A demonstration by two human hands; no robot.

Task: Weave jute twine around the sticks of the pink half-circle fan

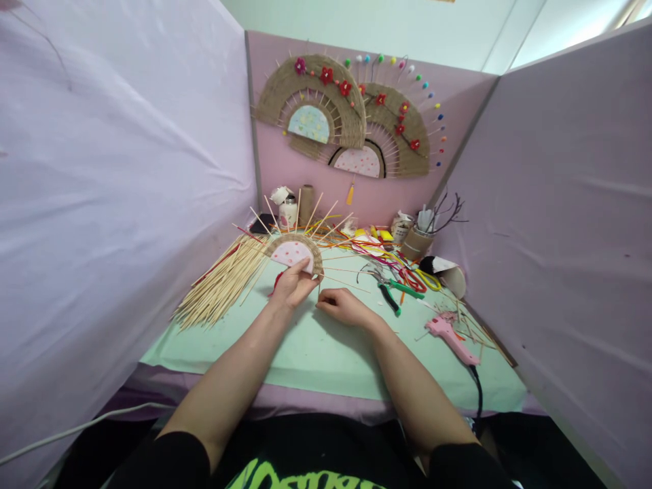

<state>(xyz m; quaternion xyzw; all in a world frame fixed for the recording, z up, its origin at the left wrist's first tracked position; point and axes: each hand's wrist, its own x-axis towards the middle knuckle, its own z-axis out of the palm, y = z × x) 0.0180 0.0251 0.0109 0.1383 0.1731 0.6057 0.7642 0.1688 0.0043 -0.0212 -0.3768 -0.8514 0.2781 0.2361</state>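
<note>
A small half-round fan (290, 252) has a pink spotted centre, a woven twine band (312, 246) and thin sticks spreading outward. My left hand (295, 282) grips it at the lower right, thumb over the pink centre. Just right of it, my right hand (340, 304) is closed in a pinch below the fan's right end. A short length of twine (319, 292) runs from the band down to those fingers. Something red (276, 284) lies behind my left hand, partly hidden.
A pile of thin sticks (219, 282) lies at left. Green-handled pliers (390, 299) and a pink glue gun (451, 337) with a black cord are at right. Behind are coloured pipe cleaners (402, 268), a twine spool (306, 205) and a cardboard holder (418, 243). Two finished fans (278, 88) hang on the back panel.
</note>
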